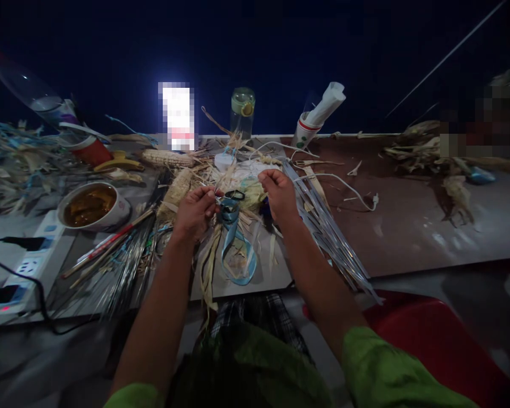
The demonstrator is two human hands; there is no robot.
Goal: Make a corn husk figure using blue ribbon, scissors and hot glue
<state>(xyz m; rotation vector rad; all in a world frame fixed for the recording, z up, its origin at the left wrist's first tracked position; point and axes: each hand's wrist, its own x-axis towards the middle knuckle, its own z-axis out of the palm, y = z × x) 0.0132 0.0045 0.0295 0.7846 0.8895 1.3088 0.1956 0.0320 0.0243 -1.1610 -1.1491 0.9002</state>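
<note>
Blue ribbon on the desk between both hands, loop stretching lengthwise toward the person, nearer the left hand, fingers pinched on some thin piece; right hand farther, fingertips closed, hold unclear.

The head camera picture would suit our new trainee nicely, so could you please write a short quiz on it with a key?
1. Multiple choice: what does the bowl hold?
a) corn cobs
b) brown liquid
c) pencils
2. True or false: the right hand is nearer to the white plug than the left hand is.
3. Short answer: what colour is the looped strap?

Key:
1. b
2. True
3. Blue
</note>
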